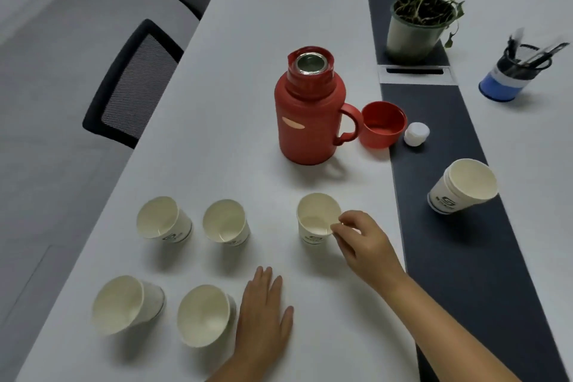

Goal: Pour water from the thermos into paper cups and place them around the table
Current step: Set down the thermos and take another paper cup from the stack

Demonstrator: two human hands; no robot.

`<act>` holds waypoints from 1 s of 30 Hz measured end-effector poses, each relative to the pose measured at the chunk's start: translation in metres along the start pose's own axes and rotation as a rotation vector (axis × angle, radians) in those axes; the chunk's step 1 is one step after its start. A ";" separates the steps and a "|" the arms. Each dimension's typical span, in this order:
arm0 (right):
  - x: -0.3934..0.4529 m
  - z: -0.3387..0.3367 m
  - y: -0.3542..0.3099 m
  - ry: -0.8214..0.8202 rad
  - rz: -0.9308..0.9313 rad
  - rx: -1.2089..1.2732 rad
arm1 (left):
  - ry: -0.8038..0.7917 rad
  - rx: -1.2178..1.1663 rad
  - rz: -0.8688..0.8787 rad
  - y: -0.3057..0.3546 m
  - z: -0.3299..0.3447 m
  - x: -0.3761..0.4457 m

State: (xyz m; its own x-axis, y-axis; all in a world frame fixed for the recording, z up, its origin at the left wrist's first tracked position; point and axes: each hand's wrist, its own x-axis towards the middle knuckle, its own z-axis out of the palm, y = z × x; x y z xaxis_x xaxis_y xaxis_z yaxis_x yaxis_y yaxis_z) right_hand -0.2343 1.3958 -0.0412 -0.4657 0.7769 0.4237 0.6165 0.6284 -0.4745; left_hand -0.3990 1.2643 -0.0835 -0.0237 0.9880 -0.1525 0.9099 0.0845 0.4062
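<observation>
Two hands reach in from the near edge — the left hand (263, 316) lies flat, fingers straight, on the tabletop (248, 25) beside a cup (203, 315); the right hand (359, 242), arm stretched forward, pinches the rim of another cup (316, 217). Beyond it the thermos (307, 115) stands uncapped — bare tabletop lies between them.

Thermos (308, 115) behind five cups (317, 219), lid (383, 124) right, cup stack (462, 186) far right
</observation>
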 end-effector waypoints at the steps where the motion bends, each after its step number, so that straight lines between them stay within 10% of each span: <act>1: 0.003 0.006 -0.006 -0.010 -0.021 0.008 | 0.006 0.024 0.007 -0.006 0.002 -0.008; 30: 0.003 0.021 -0.034 -0.128 -0.100 -0.003 | 0.327 0.308 -0.037 -0.014 0.019 -0.020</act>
State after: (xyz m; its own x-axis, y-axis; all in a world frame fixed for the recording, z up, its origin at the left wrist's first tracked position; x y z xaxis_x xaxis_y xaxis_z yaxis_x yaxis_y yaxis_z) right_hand -0.2699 1.3771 -0.0396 -0.6019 0.7092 0.3672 0.5647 0.7031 -0.4323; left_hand -0.4035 1.2406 -0.1031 -0.1427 0.9782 0.1510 0.9857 0.1267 0.1110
